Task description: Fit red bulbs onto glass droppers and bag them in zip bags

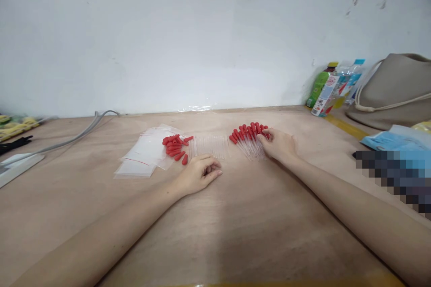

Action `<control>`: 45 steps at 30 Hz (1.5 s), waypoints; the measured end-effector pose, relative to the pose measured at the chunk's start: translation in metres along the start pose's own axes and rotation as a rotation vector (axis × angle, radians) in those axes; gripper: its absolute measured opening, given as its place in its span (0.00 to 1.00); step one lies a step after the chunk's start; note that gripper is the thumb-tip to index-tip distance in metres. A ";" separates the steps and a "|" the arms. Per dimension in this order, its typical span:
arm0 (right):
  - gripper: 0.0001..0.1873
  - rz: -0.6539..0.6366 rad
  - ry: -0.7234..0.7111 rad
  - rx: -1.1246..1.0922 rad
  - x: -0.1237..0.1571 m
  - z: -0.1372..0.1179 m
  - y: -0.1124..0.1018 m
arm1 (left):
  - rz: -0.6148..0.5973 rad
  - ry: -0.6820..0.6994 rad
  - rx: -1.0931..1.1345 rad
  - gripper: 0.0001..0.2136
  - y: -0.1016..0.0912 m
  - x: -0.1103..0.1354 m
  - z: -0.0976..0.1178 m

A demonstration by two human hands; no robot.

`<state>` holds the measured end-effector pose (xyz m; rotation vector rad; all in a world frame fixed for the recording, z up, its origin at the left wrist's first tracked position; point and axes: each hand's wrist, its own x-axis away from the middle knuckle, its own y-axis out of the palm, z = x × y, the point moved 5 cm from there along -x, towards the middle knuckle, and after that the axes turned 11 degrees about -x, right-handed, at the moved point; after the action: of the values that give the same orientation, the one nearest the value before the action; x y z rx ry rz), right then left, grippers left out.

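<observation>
My right hand [279, 144] is closed at the right end of a fanned row of glass droppers [248, 136] with red rubber bulbs. A red bulb shows between its thumb and forefinger; the rest of that dropper is partly hidden. My left hand [199, 174] rests on the table with loosely curled fingers, the thumb apart from them, and nothing visible in it. Just beyond it lies a row of bare clear glass tubes [209, 145]. Loose red rubber bulbs [174, 147] are heaped left of the tubes, partly on clear zip bags [143, 152].
A grey cable [79, 136] crosses the wooden table [188, 242] at left. Bottles [323, 85], a carton [326, 96] and a grey-beige bag [393, 89] stand at the back right. Blue packaging [387, 139] and a blurred dark item lie nearer. A white wall rises behind.
</observation>
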<state>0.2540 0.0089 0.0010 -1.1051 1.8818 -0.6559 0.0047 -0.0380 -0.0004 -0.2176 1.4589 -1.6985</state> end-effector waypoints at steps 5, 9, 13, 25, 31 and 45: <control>0.16 0.094 -0.123 -0.073 0.007 -0.015 -0.005 | 0.001 0.006 0.005 0.06 0.001 0.000 0.001; 0.15 0.039 -0.325 -0.074 0.023 -0.051 0.005 | 0.018 0.018 -0.034 0.06 0.000 0.000 0.002; 0.17 -0.084 -0.391 0.033 0.030 -0.087 0.027 | 0.138 -0.031 -0.382 0.07 -0.018 0.001 -0.004; 0.12 -0.307 -0.212 0.210 0.010 -0.110 0.061 | -0.212 -0.324 -0.985 0.10 -0.025 0.011 -0.033; 0.16 -0.150 -0.275 0.181 0.023 -0.106 0.054 | -0.174 -0.376 -1.065 0.15 -0.037 0.007 -0.018; 0.14 -0.087 -0.773 -0.341 0.080 -0.060 0.004 | 0.224 -0.061 -0.404 0.07 -0.007 0.004 -0.009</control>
<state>0.1800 -0.0580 -0.0036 -1.4042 1.2899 0.0781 -0.0072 -0.0345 0.0014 -0.3075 1.7013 -1.1994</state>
